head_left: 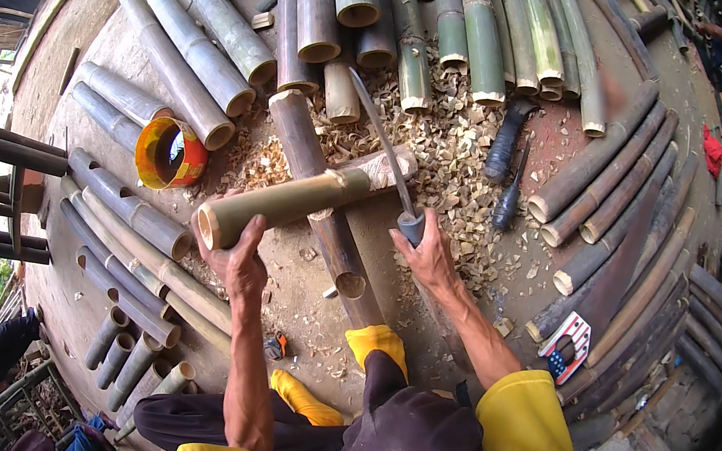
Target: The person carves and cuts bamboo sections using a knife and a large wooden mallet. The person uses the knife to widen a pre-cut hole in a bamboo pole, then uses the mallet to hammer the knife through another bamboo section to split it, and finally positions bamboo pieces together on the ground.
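My left hand (pixel 241 263) is closed round the near left end of a pale green bamboo tube (pixel 301 198), whose cut mouth opens beside the fingers. The tube lies at a slant across a darker bamboo pole (pixel 336 245) with a round hole in it. A light wooden block (pixel 378 172) adjoins the tube's far right end. My right hand (pixel 431 257) grips a long, slightly curved knife (pixel 385 146) by its dark handle. The blade points up and to the left, passing over the block. My foot in a yellow sock (pixel 378 345) rests at the pole's near end.
Wood chips (pixel 455 160) cover the ground ahead. Two dark-handled tools (pixel 506 144) lie there. Bamboo lengths (pixel 483 42) surround me, with short tubes (pixel 131 369) at lower left. An orange-yellow ring (pixel 170 154) stands left; a patterned card (pixel 564 348) lies right. Other people are at the edges.
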`<state>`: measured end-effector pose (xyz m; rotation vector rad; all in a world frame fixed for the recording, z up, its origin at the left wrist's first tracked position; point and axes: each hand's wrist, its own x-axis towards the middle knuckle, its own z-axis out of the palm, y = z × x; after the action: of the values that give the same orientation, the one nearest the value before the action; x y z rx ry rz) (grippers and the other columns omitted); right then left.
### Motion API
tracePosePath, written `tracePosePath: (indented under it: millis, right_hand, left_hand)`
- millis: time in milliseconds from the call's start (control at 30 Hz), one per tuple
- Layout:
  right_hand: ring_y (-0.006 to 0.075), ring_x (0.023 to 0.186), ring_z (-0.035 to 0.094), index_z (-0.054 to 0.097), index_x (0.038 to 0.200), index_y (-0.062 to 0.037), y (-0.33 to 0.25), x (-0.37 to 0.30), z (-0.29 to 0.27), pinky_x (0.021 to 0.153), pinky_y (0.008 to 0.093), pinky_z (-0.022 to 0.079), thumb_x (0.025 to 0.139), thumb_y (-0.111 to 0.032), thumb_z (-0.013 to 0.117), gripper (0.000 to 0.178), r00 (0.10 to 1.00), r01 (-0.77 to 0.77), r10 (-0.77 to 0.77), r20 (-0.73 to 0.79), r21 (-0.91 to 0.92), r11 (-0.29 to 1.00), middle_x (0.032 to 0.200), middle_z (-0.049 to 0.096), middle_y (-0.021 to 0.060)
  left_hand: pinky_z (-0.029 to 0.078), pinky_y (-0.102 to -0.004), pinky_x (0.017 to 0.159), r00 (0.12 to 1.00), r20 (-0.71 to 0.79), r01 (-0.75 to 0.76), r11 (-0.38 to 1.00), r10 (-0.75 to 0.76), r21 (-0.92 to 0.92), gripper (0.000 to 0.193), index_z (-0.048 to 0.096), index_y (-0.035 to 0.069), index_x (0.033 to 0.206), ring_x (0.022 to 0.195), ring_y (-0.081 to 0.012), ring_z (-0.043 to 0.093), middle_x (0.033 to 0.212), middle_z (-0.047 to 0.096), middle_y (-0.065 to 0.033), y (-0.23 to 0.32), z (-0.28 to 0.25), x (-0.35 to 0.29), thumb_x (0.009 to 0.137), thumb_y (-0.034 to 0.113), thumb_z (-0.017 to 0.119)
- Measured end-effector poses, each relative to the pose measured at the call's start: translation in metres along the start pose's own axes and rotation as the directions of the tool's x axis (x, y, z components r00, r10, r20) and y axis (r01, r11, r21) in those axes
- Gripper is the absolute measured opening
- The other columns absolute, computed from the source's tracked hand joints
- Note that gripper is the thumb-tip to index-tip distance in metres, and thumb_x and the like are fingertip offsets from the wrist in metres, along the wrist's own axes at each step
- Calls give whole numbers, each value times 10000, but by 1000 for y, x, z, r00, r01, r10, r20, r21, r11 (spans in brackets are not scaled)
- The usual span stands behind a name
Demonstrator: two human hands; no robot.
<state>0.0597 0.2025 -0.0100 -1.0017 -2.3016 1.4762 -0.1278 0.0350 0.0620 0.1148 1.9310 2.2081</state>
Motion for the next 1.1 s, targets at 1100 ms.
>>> tracePosePath:
  millis: [1100]
  right_hand:
    - [299,726,664,495,973,15,21,23,34,589,396,535,767,-208,696,364,978,-140,160,134,-145,980,802,629,234]
  left_hand:
    - [363,-509,1016,933,348,-71,995,90,-68,627,448,54,1065,1136,-341,503,1079,543,-127,10,-14,2,496,-94,664]
